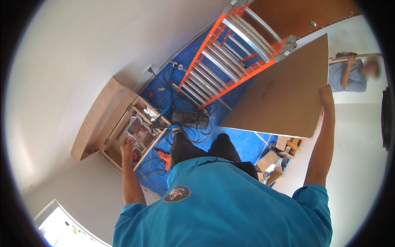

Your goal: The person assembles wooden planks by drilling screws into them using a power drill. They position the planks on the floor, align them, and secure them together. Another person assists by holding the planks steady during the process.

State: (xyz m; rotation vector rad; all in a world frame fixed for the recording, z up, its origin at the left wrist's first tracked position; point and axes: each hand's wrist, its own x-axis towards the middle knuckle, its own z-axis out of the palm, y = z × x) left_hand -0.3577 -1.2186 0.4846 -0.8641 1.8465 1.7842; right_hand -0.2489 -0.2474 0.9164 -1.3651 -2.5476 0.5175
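Observation:
My right hand [326, 95] is closed on the edge of a large brown board [279, 90], which stands tilted at my right side. My left hand [127, 147] reaches over an open wooden toolbox [149, 147], its fingers loosely bent and apart, with nothing visible in them. Inside the box lie a clear plastic case, white items and cables, too jumbled to tell apart fully. The box's lid [108, 113] is swung up against the wall. Close by on the floor rests an orange power drill [164, 159] with a black cord.
An orange stepladder [230, 57] with metal rungs stands ahead on the blue floor covering [245, 145]. A black case [190, 119] sits among cables before my feet. Cardboard boxes [269, 161] stand at right. Beyond the board, another person [349, 74] in grey holds a wooden strip.

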